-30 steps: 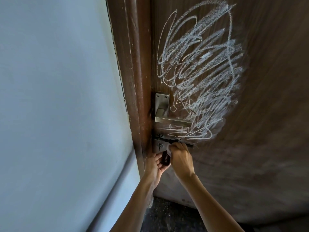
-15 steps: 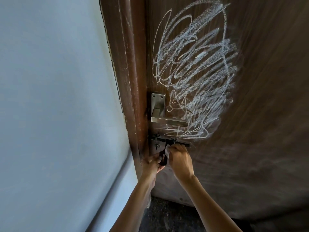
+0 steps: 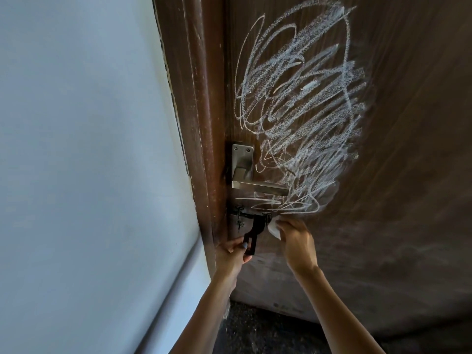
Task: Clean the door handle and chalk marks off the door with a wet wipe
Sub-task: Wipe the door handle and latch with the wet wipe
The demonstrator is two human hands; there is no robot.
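Head view: left hand pinches the black latch hasp under the door handle, right hand grips the wet wipe.

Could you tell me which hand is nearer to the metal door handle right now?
The right hand, holding the wipe just below the handle's free end. The left hand is lower, gripping the black latch.
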